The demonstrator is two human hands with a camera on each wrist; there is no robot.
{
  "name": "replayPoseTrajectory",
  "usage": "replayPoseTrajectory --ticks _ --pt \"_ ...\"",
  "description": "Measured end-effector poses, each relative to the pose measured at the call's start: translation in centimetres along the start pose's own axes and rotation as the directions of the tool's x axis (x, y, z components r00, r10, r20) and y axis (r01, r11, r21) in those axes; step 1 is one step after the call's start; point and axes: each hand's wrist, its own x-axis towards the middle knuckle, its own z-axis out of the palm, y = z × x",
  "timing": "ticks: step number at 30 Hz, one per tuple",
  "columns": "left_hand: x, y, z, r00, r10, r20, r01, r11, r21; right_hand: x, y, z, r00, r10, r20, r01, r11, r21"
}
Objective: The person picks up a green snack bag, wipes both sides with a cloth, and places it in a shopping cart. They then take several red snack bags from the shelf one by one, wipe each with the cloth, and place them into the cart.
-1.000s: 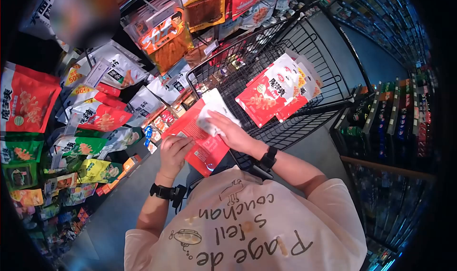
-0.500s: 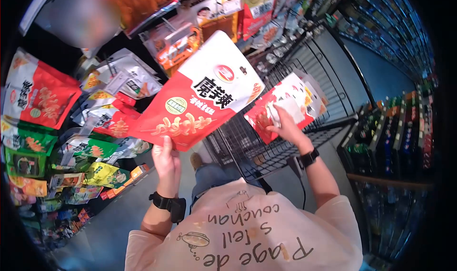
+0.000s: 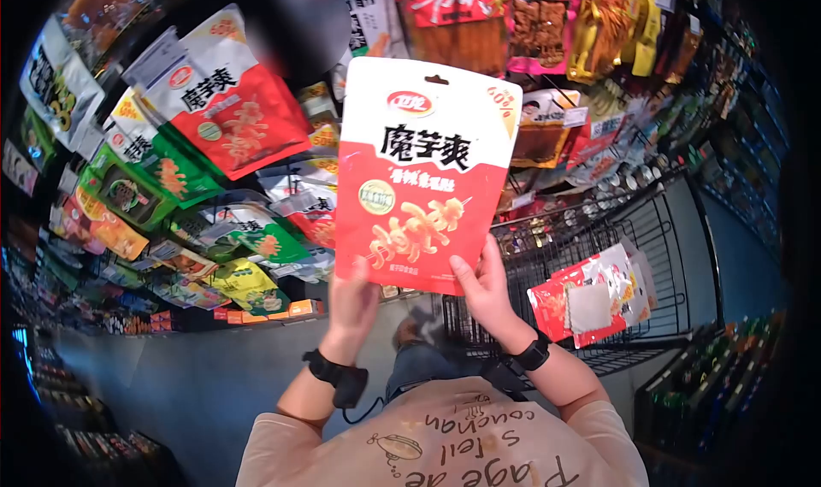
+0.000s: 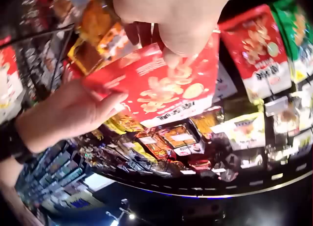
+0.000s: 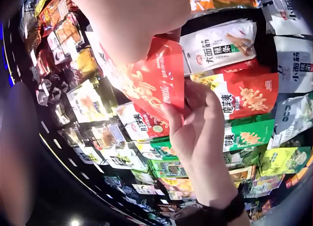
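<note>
A red and white snack bag point(image 3: 426, 179) is held upright in front of the chest, its printed front turned to the head camera. My left hand point(image 3: 354, 299) grips its lower left corner, thumb on the front. At the lower right edge my right hand point(image 3: 486, 292) pinches it the same way, fingers behind. Both wrist views show the bag between the two hands, partly covered by the near hand. In the shopping cart point(image 3: 680, 269) to the right lie several similar red and white bags point(image 3: 549, 297), with a white cloth point(image 3: 590, 307) on top of them.
Racks of hanging snack packs fill the front and left, among them a red and white bag point(image 3: 235, 119), green packs point(image 3: 265, 241) and a yellow pack point(image 3: 248, 283). Shelves of bottles point(image 3: 727, 384) stand at the right. Below lies the grey floor point(image 3: 214, 359).
The bag was wiped with the white cloth, then turned front side up. My right hand left the cloth on the bags in the cart and took the bag's right edge. The view swung left.
</note>
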Motion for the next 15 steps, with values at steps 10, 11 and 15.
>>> replayPoseTrajectory --ticks 10,11,15 --pt "8.6 24.0 3.2 0.663 0.671 0.334 -0.747 0.621 0.236 5.4 -2.7 4.3 0.981 -0.063 0.185 0.096 0.98 -0.173" --pt "8.9 24.9 3.5 0.671 0.651 0.354 -0.737 0.639 0.221 5.8 -2.8 5.1 0.978 -0.06 0.202 0.098 0.978 -0.183" --pt "8.5 27.4 4.3 0.64 0.683 0.353 -0.768 0.563 0.305 7.7 -1.6 8.2 0.955 -0.153 0.253 0.213 0.949 -0.231"
